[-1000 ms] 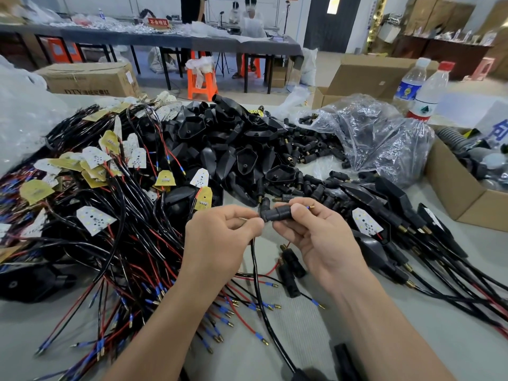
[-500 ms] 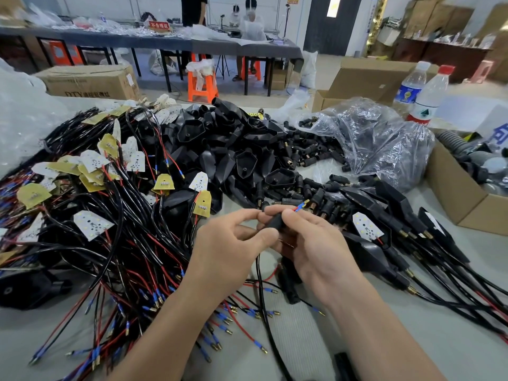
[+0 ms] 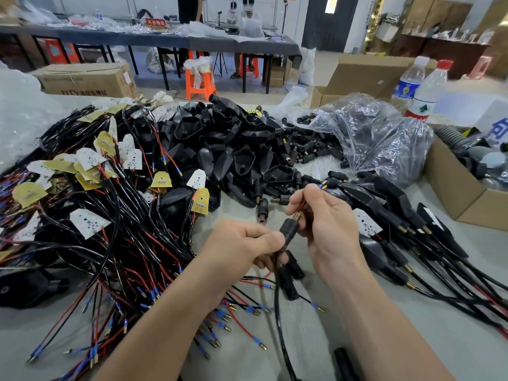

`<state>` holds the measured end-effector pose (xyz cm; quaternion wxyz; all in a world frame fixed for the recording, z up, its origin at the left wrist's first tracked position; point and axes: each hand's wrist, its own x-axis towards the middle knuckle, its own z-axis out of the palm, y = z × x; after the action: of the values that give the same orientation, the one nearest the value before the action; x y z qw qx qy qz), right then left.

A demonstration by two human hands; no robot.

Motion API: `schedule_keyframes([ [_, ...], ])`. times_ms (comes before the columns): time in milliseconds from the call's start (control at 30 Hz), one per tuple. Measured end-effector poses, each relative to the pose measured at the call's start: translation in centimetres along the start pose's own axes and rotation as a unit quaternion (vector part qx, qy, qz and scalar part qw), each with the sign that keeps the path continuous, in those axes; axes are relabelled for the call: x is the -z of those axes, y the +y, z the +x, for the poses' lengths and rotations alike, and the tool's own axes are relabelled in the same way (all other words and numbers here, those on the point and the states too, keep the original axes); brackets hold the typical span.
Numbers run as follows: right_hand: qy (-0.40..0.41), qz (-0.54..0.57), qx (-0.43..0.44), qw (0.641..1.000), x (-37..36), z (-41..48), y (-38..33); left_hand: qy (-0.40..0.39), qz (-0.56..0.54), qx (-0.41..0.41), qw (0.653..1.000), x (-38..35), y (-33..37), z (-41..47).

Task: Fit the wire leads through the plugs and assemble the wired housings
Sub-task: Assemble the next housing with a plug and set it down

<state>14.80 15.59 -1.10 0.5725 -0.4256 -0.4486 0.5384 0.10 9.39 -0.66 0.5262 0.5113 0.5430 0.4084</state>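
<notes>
- Step in hand: threading one plug. The pull-through looks nearly finished.
- Left hand (image 3: 242, 243): near centre, fingers curled. Thumb and forefinger pinch the black cable (image 3: 277, 298) just under the plug.
- Right hand (image 3: 330, 229): just right of the left hand, fingers curled. The fingertips pinch the wire leads (image 3: 321, 185) above the plug.
- Plug (image 3: 288, 229): black and tilted, held between the two hands above the table (image 3: 412, 339). Its brass threaded end points up and to the right.
- Wire leads: a red lead comes out of the brass end, and a blue-sleeved tip shows past the right fingertips. I judge the leads to be through. Fingers hide whether both came.
- Cable: runs from the plug's base down toward the near edge.
- Done so far: the finished assemblies (image 3: 398, 215) lie right of the hands. They are closed housings with plugs and cables, fanned toward the near right, a modest pile.
- Still to do, left: a big tangle of wired boards (image 3: 90, 171), red and black leads with bare tips, no plugs fitted.
- Still to do, far centre: a heap of empty housings (image 3: 233, 149).
- Still to do, far right of centre: loose plugs (image 3: 308, 144) beside a plastic bag (image 3: 371, 133).
- This piece: no housing on it yet, so that step remains.
- Overall: unassembled stock far outweighs the finished pile. Early to middle of the job, by my reckoning.
</notes>
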Motion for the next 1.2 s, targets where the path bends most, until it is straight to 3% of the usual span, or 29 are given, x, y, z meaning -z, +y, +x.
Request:
schedule_keyframes([
  [100,0.026,-0.041,0.020,0.999,0.3,0.4,0.4,-0.063,-0.089,0.044,0.993,-0.2,0.2,0.0],
  [167,0.043,-0.138,0.057,0.988,0.8,0.7,0.7,0.020,0.002,0.008,1.000,-0.6,-0.2,0.0],
  [233,0.047,-0.184,0.074,0.979,1.1,0.8,1.0,0.120,0.130,-0.056,0.983,-1.0,-0.5,-0.3],
  [300,0.055,-0.153,0.059,0.985,1.2,0.9,1.3,0.121,0.149,-0.076,0.978,-1.3,-0.8,-0.4],
  [433,0.095,-0.053,0.025,0.994,1.6,1.4,1.0,-0.015,0.062,-0.001,0.998,-0.9,-0.5,-0.3],
  [600,0.141,0.026,0.038,0.989,2.2,2.0,0.3,-0.177,-0.002,0.025,0.984,0.0,0.4,-0.7],
  [867,0.199,0.113,0.076,0.971,3.8,1.8,-1.5,-0.229,-0.002,0.014,0.973,1.9,0.4,-0.9],
  [933,0.178,0.142,0.056,0.972,3.9,1.6,-1.8,-0.217,-0.013,0.014,0.976,1.8,0.2,-0.9],
  [1033,0.062,0.160,-0.039,0.984,3.0,0.8,-1.7,-0.127,-0.085,0.015,0.988,1.6,0.0,-0.6],
  [1133,-0.102,0.044,-0.069,0.991,1.5,-0.3,-0.9,-0.054,-0.116,0.009,0.992,1.5,0.1,-0.3],
  [1200,-0.159,-0.007,-0.057,0.986,0.8,-0.9,-0.4,-0.048,-0.100,0.005,0.994,1.5,0.1,-0.2],
])
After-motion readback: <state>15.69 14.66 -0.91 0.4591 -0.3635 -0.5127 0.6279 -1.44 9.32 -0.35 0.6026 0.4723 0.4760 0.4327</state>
